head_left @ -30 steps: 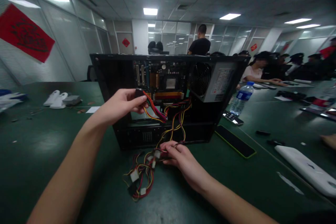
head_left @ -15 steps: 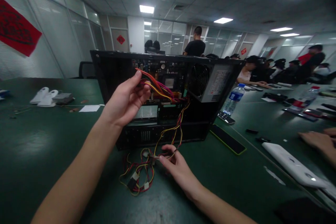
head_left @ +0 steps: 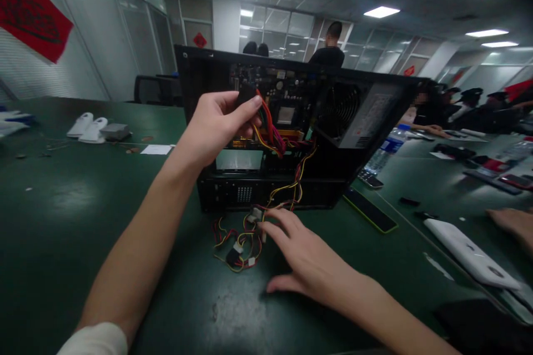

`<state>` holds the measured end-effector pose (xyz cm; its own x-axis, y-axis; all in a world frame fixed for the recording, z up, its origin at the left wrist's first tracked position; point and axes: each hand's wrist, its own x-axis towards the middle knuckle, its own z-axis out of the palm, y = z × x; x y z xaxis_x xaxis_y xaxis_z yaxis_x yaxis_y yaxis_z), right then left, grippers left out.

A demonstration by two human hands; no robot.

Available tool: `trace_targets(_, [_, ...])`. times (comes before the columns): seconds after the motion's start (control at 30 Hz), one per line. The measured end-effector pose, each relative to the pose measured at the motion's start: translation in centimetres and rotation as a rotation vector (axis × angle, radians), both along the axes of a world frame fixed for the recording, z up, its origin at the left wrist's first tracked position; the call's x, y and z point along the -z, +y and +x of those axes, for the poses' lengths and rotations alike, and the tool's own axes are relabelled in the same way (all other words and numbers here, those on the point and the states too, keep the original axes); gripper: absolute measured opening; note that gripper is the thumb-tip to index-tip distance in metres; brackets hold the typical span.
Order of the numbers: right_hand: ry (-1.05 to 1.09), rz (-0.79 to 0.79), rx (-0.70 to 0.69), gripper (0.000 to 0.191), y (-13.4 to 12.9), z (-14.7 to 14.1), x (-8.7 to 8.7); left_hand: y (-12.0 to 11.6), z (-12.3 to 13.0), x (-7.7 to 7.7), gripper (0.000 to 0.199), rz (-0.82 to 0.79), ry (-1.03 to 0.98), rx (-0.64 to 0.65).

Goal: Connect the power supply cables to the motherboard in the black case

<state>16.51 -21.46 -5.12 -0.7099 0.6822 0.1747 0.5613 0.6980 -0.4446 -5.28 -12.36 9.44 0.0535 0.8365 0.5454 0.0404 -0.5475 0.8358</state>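
An open black computer case (head_left: 266, 194) stands on the green table, with its motherboard (head_left: 287, 113) and power supply (head_left: 366, 116) showing inside. My left hand (head_left: 225, 122) pinches a black connector (head_left: 246, 95) on a thick bundle of red, orange, yellow and purple power wires (head_left: 266, 130) in front of the motherboard. Below the case, my right hand (head_left: 303, 255) is spread, thumb apart, its fingertips beside a loose tangle of thin power cables (head_left: 245, 244) with white and black plugs. Whether those fingertips touch the cables, I cannot tell.
Right of the case are a water bottle (head_left: 385, 150), a black phone-like slab with a green edge (head_left: 370, 211) and a long white device (head_left: 470, 252). Another person's hand (head_left: 510, 224) rests at the right edge. White objects (head_left: 94, 128) and a grey box (head_left: 115, 132) lie left.
My left hand has turned and now grips the black connector at the bundle's end. My right hand has opened and let go of the thin cables. The view has shifted slightly.
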Motion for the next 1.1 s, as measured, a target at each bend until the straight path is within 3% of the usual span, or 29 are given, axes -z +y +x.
trace_targets(0.07, [-0.040, -0.083, -0.142, 0.117, 0.9, -1.8, 1.0, -0.3, 0.1, 0.0, 0.030, 0.012, 0.022, 0.013])
trace_targets(0.13, [-0.074, -0.085, -0.172, 0.121, 1.4, -4.1, 2.5, -0.3, 0.1, 0.1, 0.032, 0.022, 0.036, 0.025])
trace_targets(0.2, [-0.083, 0.010, -0.087, 0.104, 1.8, -6.3, 4.0, -0.2, 0.1, 0.2, 0.034, 0.030, 0.046, 0.034])
trace_targets(0.27, [-0.065, 0.099, -0.026, 0.071, 2.3, -7.8, 5.0, 0.0, 0.0, 0.3, 0.035, 0.039, 0.051, 0.041])
trace_targets(0.33, [-0.044, 0.151, -0.067, 0.043, 2.9, -8.2, 5.2, 0.2, -0.1, 0.3, 0.035, 0.043, 0.038, 0.054])
trace_targets(0.47, [0.011, 0.305, -0.237, 0.039, 4.3, -6.3, 3.0, 0.1, -0.2, -0.1, 0.033, -0.032, -0.063, 0.146])
trace_targets(0.6, [0.094, 0.662, -0.341, 0.032, 6.3, -4.4, -1.6, -0.1, 0.0, -0.7, 0.032, -0.103, -0.159, 0.184])
trace_targets(0.67, [0.089, 0.716, -0.388, 0.032, 7.9, -4.5, -4.2, -0.2, 0.1, -1.1, 0.033, -0.083, -0.157, 0.144])
trace_targets(0.8, [0.139, 0.607, -0.329, 0.038, 12.4, -6.9, -7.7, -0.6, 0.3, -2.0, 0.033, 0.035, -0.099, 0.040])
trace_targets(0.93, [0.100, 0.307, -0.190, 0.038, 16.4, -10.1, -8.1, -0.6, 1.0, -2.5, 0.036, 0.115, -0.013, -0.016])
trace_targets(1.03, [-0.181, 0.017, -0.079, 0.040, 16.8, -11.7, -7.7, -0.4, 1.4, -2.3, 0.043, 0.123, 0.067, -0.037])
trace_targets(1.1, [-0.280, -0.019, -0.021, 0.041, 15.4, -11.7, -7.9, -0.1, 1.0, -2.1, 0.046, 0.114, 0.132, -0.050])
